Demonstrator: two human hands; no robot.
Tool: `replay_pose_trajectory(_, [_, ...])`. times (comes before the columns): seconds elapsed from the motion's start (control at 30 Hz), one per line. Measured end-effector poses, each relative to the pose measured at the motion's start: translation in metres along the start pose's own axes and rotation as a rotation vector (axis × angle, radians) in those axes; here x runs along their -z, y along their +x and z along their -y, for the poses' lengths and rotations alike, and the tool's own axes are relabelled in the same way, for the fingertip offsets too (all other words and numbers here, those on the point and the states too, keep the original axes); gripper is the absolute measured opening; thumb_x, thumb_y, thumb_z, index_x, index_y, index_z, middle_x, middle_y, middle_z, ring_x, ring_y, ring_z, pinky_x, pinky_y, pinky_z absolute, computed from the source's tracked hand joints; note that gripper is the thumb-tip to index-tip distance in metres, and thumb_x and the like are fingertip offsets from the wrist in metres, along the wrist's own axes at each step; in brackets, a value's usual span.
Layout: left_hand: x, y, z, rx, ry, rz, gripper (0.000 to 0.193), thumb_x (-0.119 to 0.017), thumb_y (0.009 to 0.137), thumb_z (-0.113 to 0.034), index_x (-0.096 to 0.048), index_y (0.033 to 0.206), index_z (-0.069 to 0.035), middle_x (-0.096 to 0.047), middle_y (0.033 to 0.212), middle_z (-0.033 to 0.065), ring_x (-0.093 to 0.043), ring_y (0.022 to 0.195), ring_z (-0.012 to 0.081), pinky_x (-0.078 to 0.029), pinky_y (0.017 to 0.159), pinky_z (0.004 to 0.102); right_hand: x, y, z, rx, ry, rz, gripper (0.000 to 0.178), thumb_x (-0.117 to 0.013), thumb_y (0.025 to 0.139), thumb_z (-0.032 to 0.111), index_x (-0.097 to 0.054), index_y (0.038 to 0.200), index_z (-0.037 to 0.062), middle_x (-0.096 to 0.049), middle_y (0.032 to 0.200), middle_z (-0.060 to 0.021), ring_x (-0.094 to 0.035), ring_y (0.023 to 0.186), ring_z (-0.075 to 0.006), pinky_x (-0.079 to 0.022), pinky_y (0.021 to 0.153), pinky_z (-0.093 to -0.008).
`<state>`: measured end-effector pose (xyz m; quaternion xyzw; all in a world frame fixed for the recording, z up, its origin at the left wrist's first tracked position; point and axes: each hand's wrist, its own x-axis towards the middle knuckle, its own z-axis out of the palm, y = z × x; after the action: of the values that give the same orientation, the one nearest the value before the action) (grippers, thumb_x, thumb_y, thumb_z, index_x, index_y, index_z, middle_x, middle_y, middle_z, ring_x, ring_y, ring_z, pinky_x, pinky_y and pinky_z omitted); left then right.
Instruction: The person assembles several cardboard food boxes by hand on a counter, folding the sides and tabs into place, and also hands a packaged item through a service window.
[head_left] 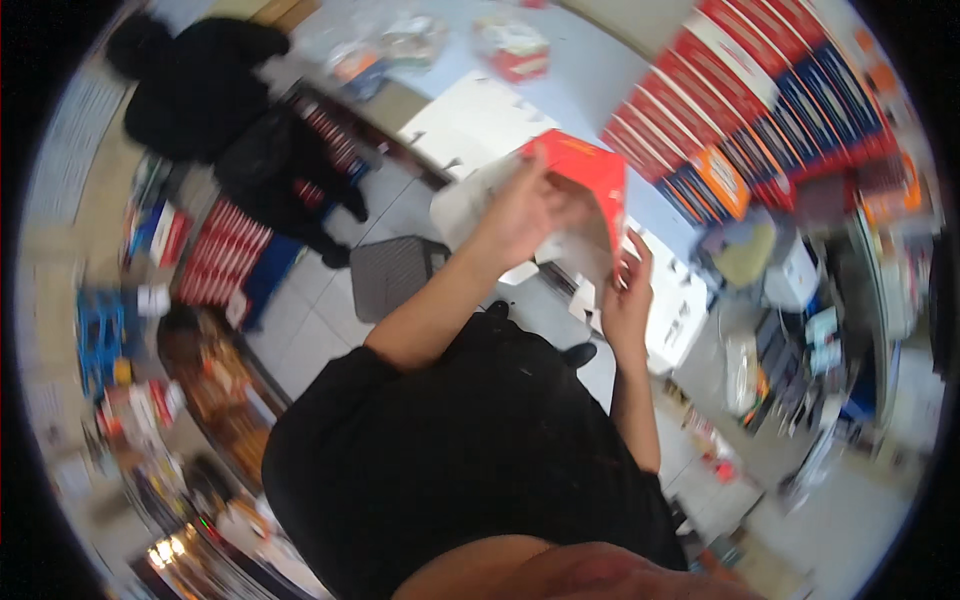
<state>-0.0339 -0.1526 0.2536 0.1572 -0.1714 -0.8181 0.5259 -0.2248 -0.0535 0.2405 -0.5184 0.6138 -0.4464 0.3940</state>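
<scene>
A red cardboard box, partly folded up with its pale inside showing, is held up in front of me. My left hand grips its left side, the fingers partly inside and blurred. Around the lower right edge of the box, the fingers of my right hand are bent and holding on. Beneath it, flat white cardboard blanks with notched edges lie on the table, and another white blank lies just past my right hand.
Stacked red and blue boxes stand at the right beside an orange package. Plastic-bagged goods lie at the table's far side. A grey stool is on the tiled floor at left, near a person in black.
</scene>
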Motion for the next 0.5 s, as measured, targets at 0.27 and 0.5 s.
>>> replay_pose_trajectory(0.27, [0.019, -0.085, 0.030, -0.678, 1.825, 0.342, 0.048, -0.076, 0.088, -0.030, -0.063, 0.132, -0.014, -0.053, 0.142, 0.0171, -0.050, 0.132, 0.0393, -0.043, 0.108, 0.0448, 0.037, 0.006, 0.033, -0.162, 0.302, 0.607, 0.065, -0.055, 0.091, -0.007, -0.032, 0.152, -0.0013, -0.051, 0.140, -0.0146, -0.059, 0.120, -0.0248, -0.059, 0.090, -0.0386])
replay_pose_trajectory(0.5, [0.010, -0.075, 0.026, -0.050, 0.539, -0.199, 0.038, -0.057, 0.105, -0.032, -0.063, 0.128, -0.003, -0.070, 0.109, 0.0079, -0.069, 0.101, 0.0213, -0.058, 0.086, 0.0379, -0.016, 0.010, 0.083, 0.608, -0.635, 0.478, 0.096, -0.087, 0.067, 0.007, -0.042, 0.152, 0.0105, -0.033, 0.157, -0.0239, -0.040, 0.138, -0.0440, -0.037, 0.112, -0.0500])
